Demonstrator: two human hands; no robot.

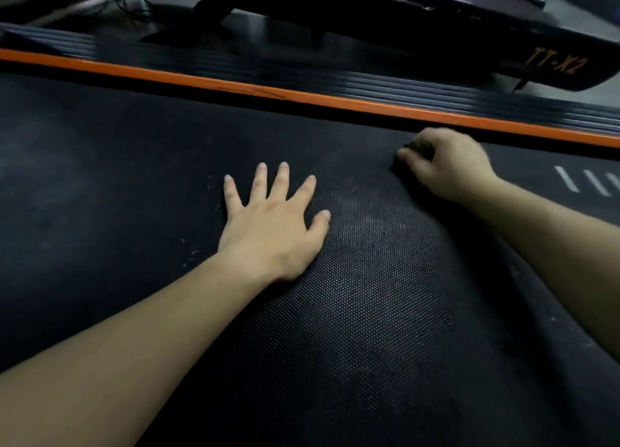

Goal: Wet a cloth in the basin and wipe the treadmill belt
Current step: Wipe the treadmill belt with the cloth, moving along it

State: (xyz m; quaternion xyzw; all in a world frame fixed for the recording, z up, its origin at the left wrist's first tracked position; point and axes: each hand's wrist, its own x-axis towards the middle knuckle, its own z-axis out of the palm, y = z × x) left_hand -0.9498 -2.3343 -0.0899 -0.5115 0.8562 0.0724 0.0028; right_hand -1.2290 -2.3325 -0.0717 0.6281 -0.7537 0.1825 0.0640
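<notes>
The black textured treadmill belt [369, 295] fills most of the view. My left hand [273, 225] lies flat on it near the middle, fingers spread, holding nothing. My right hand [446, 165] is farther away and to the right, close to the belt's far edge, with its fingers curled around a small dark cloth [414, 155] pressed on the belt. Most of the cloth is hidden under the hand and blends with the belt. The basin is out of view.
An orange stripe [302, 96] and a ribbed black side rail [369, 81] run along the belt's far edge. Beyond it sits a black motor cover marked TT-X2 [557, 66]. White marks [583, 181] show on the belt at right.
</notes>
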